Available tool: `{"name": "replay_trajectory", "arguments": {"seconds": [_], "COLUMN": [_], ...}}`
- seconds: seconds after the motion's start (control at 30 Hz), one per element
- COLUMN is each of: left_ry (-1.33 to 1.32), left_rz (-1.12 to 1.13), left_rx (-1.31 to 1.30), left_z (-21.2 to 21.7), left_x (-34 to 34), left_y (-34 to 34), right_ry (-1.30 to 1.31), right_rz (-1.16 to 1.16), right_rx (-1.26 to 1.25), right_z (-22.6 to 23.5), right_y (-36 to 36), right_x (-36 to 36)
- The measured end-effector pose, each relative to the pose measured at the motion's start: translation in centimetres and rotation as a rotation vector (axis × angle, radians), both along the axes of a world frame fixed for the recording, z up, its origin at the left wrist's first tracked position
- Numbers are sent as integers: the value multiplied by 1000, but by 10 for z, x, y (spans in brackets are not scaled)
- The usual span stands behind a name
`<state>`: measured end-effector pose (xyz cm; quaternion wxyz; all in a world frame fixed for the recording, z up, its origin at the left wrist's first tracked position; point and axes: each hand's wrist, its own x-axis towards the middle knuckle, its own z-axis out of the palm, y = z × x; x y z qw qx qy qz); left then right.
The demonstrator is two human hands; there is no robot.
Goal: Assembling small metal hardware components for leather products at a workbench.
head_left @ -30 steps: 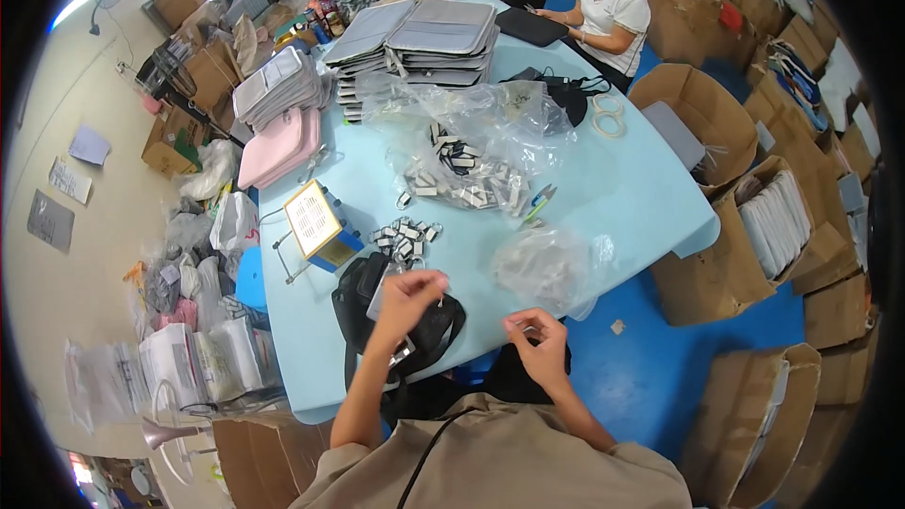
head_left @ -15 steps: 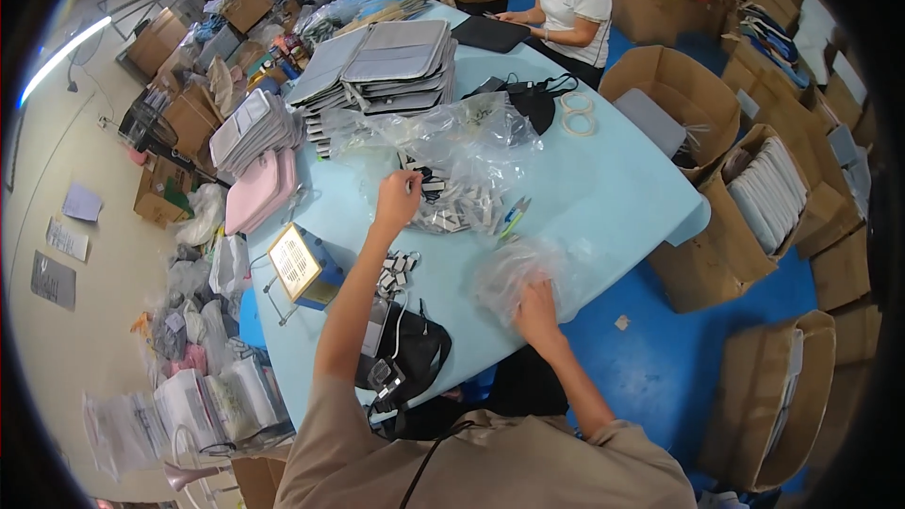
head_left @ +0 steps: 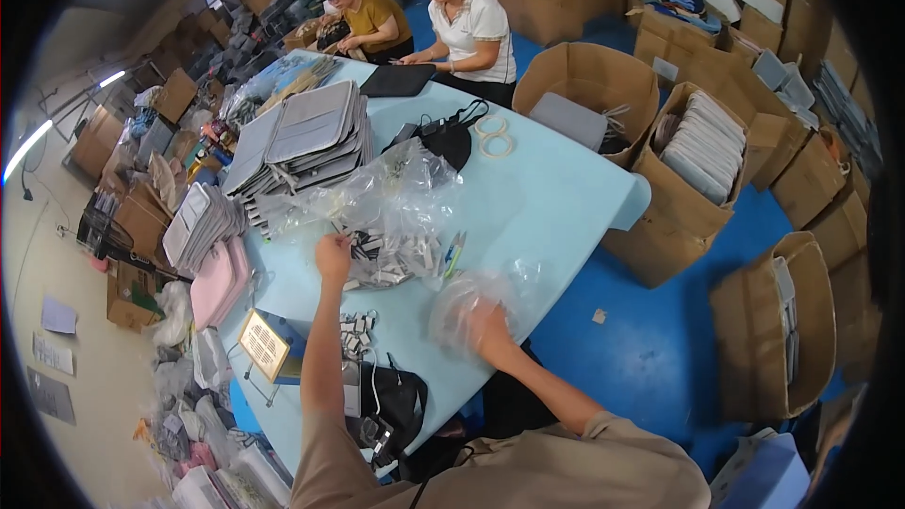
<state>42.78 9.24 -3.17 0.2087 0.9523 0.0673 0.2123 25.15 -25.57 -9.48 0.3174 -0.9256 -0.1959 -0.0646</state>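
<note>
My left hand (head_left: 332,256) is closed, fingertips together, at the left edge of a large clear plastic bag (head_left: 405,190). Small black and silver-grey pieces (head_left: 385,264) spill from the bag's mouth; whether one is between my fingers I cannot make out. My right hand (head_left: 486,326) is at a smaller crumpled clear bag (head_left: 454,306) near the table's front edge. Film covers its fingers, which look curled around the plastic. Between the two bags lie green-handled snippers (head_left: 454,253). Several loose small pieces (head_left: 356,332) sit beside my left forearm.
On the light blue table (head_left: 537,198) stand stacked grey cases (head_left: 316,123), pink cases (head_left: 220,283), a lit box-shaped lamp (head_left: 264,344), a black pouch (head_left: 401,405) and tape rolls (head_left: 495,137). Two people sit at the far side. Cardboard boxes (head_left: 660,236) line the right.
The view has turned right, so the table appears further left. My right hand has gone deeper into the small bag's film. My left hand stays by the pile of pieces.
</note>
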Motion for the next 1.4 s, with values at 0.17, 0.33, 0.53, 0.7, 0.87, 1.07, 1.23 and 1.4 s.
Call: {"name": "replay_trajectory", "arguments": {"seconds": [0.17,0.33,0.53,0.7,0.87,1.07,1.23,1.4], "left_ry": [-223,-210,-102,231,307,141,128,56], "left_rz": [29,-101,-131,-75,128,-68,-153,-80], "left_rx": [-191,-935,-1277,-1483,-1710,-1468,-1459,-1354], "left_z": [22,73,66,-9,-42,-7,32,29], "left_x": [-12,-93,-263,-413,-482,-447,-412,-417], "left_y": [-17,-65,-147,-194,-198,-155,-149,-156], "right_ry": [-87,-21,-112,-175,82,214,505,1063], "right_rz": [-46,-29,12,6,-112,-116,2,37], "right_rx": [-124,-20,16,3,574,1080,1203,1318], "right_z": [-21,20,-12,-11,33,52,100,97], "right_y": [8,6,9,4,-18,4,31,38], "right_x": [14,0,13,6,-28,-116,-172,-171]}}
